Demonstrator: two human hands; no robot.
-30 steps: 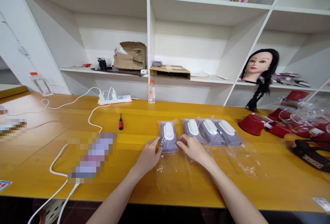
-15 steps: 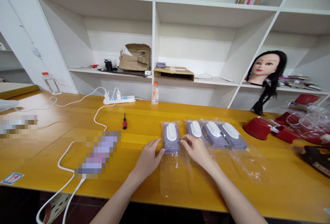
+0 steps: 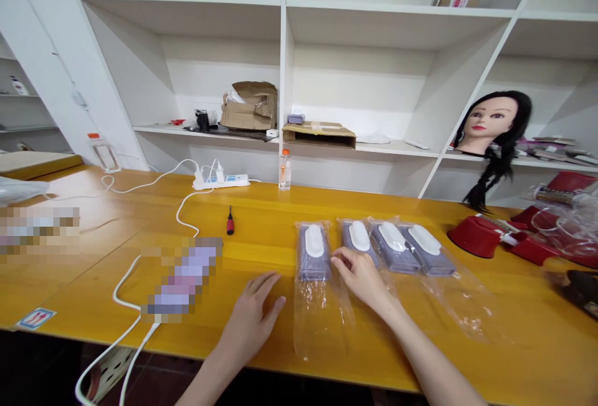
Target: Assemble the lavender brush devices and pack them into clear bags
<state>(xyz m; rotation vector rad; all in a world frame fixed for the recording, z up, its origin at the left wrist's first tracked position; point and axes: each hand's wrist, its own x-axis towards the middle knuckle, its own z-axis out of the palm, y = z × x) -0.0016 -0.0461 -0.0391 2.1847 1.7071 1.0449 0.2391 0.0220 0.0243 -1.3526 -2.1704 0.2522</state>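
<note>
Several grey-purple packs with white oval lids, each in a clear plastic bag, lie in a row on the table. The leftmost pack (image 3: pixel 314 259) is a little apart from the others. My left hand (image 3: pixel 255 309) hovers to its left, fingers apart, holding nothing. My right hand (image 3: pixel 357 272) is at the right side of that pack, its fingers curved and apart with nothing between them. It partly covers the second pack (image 3: pixel 359 236). The third pack (image 3: pixel 395 247) and the rightmost pack (image 3: pixel 430 251) lie beyond my right hand.
A phone-like pixelated object (image 3: pixel 184 278) with a white cable lies left. Behind are a red screwdriver (image 3: pixel 230 222), a power strip (image 3: pixel 228 181) and a clear bottle (image 3: pixel 284 172). Red plastic parts (image 3: pixel 474 236) lie right, below a mannequin head (image 3: pixel 490 121) on the shelf.
My left hand has drawn away from the leftmost pack, left and toward the table's front edge. My right hand has stayed beside the pack. The view has shifted slightly.
</note>
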